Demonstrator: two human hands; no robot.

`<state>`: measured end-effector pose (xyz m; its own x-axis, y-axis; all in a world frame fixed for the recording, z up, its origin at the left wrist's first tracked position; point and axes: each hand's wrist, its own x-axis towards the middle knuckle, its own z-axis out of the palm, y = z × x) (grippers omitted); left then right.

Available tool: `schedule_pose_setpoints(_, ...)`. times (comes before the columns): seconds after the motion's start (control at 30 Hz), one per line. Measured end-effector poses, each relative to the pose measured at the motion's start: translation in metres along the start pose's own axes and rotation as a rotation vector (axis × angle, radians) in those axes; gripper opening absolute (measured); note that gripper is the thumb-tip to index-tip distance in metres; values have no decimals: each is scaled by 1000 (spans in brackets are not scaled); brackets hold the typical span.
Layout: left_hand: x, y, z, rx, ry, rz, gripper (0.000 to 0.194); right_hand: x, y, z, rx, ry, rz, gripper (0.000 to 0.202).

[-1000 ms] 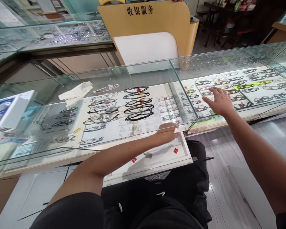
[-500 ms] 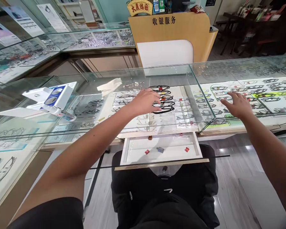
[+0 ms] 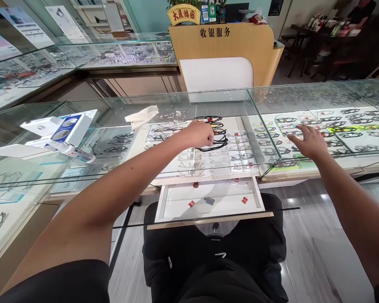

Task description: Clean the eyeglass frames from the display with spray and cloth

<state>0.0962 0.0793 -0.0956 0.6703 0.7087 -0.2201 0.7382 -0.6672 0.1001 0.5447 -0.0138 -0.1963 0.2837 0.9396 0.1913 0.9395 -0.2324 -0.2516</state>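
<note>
My left hand (image 3: pixel 199 134) is at a row of dark-framed glasses (image 3: pixel 219 143) on the glass counter. Its fingers are curled together at the left end of the frames, and what they pinch is too small to make out. Over the counter's right part, my right hand (image 3: pixel 310 141) rests on the glass top with fingers spread, holding nothing. Below the counter, an open white drawer (image 3: pixel 177 206) holds a grey tag (image 3: pixel 209 201) and red tags (image 3: pixel 244 200).
A white cloth (image 3: pixel 142 117), an opened white-and-blue box (image 3: pixel 70 129) and a white bottle (image 3: pixel 78 153) lie left on the counter. A wooden cashier desk (image 3: pixel 221 44) stands beyond. A person (image 3: pixel 361 12) sits at the far right table.
My left hand's fingers have curled in from a looser spread over the glasses. My right hand stays spread at the same part of the counter. The camera view has shifted slightly.
</note>
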Motion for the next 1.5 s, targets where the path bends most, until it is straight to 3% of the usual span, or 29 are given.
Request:
schedule_pose_setpoints(0.13,-11,12,-6,18,50,-13,19,2,2,2,-8,-6,1,81)
schedule_pose_setpoints(0.23,-34,21,-15,-27,73,30,18,3,1,2,-19,-9,11,81)
schedule_pose_setpoints(0.33,-68,36,-16,-241,-47,159,19,2,-1,0,-30,-21,25,82)
schedule_pose_setpoints(0.43,-99,59,5,-426,-224,231,19,0,-5,-3,-31,-37,27,82)
schedule_pose_setpoints(0.57,-114,85,60,-471,-227,265,16,-1,-8,-5,-42,-51,38,83)
schedule_pose_setpoints(0.67,-95,80,100,-332,-187,247,14,-1,-9,-6,-52,-60,53,83)
schedule_pose_setpoints(0.77,-58,55,130,-183,-143,152,13,0,-10,-6,-43,-50,55,83)
schedule_pose_setpoints(0.87,-19,28,154,-83,-83,7,11,0,-10,-6,-41,-46,51,82)
schedule_pose_setpoints(1.0,15,8,179,-28,-63,-49,16,0,-10,-5,-43,-38,48,83)
schedule_pose_setpoints(1.23,35,5,205,26,-35,-38,23,2,-5,-2,-54,-37,27,82)
schedule_pose_setpoints(1.5,39,5,211,37,-15,-31,23,2,-7,-2,-63,-32,57,82)
